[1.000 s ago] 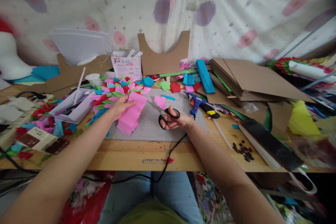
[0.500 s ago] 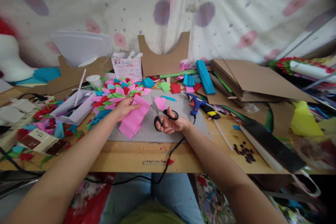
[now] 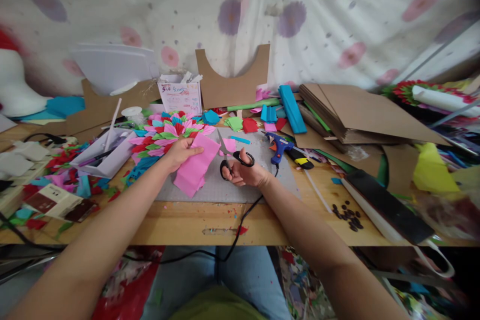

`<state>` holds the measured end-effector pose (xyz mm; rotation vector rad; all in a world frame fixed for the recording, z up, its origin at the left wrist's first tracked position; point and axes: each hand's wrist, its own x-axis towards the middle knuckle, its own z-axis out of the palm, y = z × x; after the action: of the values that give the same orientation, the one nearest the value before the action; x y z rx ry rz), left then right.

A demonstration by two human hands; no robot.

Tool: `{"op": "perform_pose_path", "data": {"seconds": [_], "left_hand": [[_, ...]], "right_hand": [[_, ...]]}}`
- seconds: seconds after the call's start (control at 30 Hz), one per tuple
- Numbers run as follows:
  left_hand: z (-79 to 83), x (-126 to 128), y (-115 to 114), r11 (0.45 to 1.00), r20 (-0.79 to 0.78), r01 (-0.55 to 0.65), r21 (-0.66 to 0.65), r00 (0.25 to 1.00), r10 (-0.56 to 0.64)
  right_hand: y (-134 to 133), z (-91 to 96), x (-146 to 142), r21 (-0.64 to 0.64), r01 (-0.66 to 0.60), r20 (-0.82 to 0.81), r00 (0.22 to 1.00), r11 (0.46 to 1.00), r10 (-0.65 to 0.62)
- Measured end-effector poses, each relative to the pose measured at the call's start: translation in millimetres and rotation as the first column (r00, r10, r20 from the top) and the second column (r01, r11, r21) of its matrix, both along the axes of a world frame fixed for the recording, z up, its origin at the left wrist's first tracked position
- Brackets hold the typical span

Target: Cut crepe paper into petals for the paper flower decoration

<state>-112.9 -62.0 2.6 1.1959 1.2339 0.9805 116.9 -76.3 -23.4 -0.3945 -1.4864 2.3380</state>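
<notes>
The left hand (image 3: 180, 155) pinches the pink paper (image 3: 195, 166) over the mat (image 3: 221, 193), long axis slanting up-right, just left of the scissors (image 3: 224, 152) whose 2 loops the right hand (image 3: 244, 172) grips.

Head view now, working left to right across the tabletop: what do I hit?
White pen tray → pink paper in the left hand → scissors → blue glue gun → black-and-yellow tool → small black discs → yellow sheet.
</notes>
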Motion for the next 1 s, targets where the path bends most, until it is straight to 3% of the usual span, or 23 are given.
{"op": "perform_pose_path", "data": {"seconds": [0.33, 0.63, 0.73, 0.87, 1.0], "left_hand": [[-2.6, -6.3, 2.7, 0.999, -0.004, -0.042, -0.004, 0.999, 0.042], [-2.2, -11.5, 3.0, 0.998, 0.007, -0.053, -0.037, 0.999, 0.054], [-2.5, -12.7, 2.4, 0.997, 0.007, -0.063, -0.046, 0.998, 0.064], [0.6, -9.5, -1.0, 0.996, -0.002, -0.066, -0.053, 0.998, 0.066], [7.2, 0.5, -6.1, 0.998, -0.008, -0.008, -0.056, 1.0, 0.007]], "right_hand": [[3.5, -5.5, -2.8, -0.006, 0.153, -0.013, 0.988, 0.988, -0.153], [3.4, -7.3, -3.3, 0.066, 0.247, -0.077, 0.967, 0.967, -0.241], [4.1, -9.7, -1.8, 0.057, 0.198, -0.045, 0.98, 0.979, -0.196], [4.1, -8.6, 0.1, 0.021, 0.038, 0.023, 0.999, 0.999, -0.039], [4.5, -6.6, 0.7, -0.014, -0.074, 0.031, 0.997, 0.997, 0.074]]}}
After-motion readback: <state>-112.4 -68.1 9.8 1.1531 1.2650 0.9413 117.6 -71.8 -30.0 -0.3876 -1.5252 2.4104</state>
